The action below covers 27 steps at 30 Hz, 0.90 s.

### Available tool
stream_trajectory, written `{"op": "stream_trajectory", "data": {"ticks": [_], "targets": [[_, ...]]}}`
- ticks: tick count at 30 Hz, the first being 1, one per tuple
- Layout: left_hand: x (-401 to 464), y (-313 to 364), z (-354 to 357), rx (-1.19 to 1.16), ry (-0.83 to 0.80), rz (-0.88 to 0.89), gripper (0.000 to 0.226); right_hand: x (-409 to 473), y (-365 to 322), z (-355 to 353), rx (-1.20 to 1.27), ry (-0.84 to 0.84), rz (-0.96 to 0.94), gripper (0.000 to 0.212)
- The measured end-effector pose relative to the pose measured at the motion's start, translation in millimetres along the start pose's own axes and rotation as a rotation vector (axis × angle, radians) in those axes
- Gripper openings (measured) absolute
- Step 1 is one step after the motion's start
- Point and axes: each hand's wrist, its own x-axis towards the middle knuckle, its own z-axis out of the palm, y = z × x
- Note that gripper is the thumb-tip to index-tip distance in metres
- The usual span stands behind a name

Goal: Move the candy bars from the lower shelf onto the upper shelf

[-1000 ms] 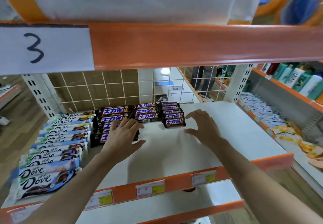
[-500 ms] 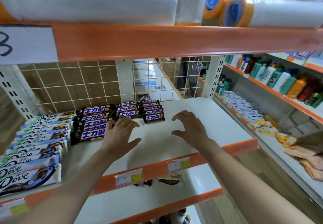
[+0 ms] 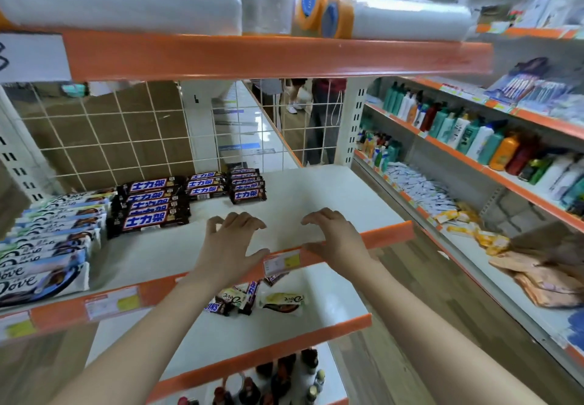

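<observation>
Orange-edged shelving is seen from above, and most of the task appears already done. The upper shelf (image 3: 316,196) is stocked along its left and back: a row of Dove bars (image 3: 47,259) at the left, then dark bars with blue and white labels (image 3: 151,205) in several stacks toward the back; its front right part is bare. The lower shelf (image 3: 331,297) is judged nearly cleared, since only a small loose pile of candy bars (image 3: 249,297) is left on it, just under the front lip of the shelf above. Nothing is held: the left hand (image 3: 227,246) and right hand (image 3: 335,237) hover over the upper shelf's front edge, fingers loosely curled and empty. The remaining pile is not yet picked up.
</observation>
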Motion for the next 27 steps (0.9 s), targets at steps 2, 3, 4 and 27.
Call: {"op": "stream_trajectory", "data": {"ticks": [2,3,4,27], "targets": [[-5.1,19.3,0.1,-0.022,-0.018,0.005,0.044,-20.4,3.8,-5.1,0.002,0.027,-0.016,0.042],[-8.2,28.9,-0.7,-0.029,-0.03,0.01,0.048,-30.5,5.8,-7.7,-0.001,0.038,-0.022,0.042],[-11.0,37.5,0.0,-0.027,-0.028,0.028,0.054,-39.7,9.0,-9.1,-0.003,0.048,-0.026,0.043],[-145.2,51.0,88.8,-0.054,-0.211,-0.064,0.047,-145.0,3.0,89.0,0.203,-0.225,0.006,0.039]]}}
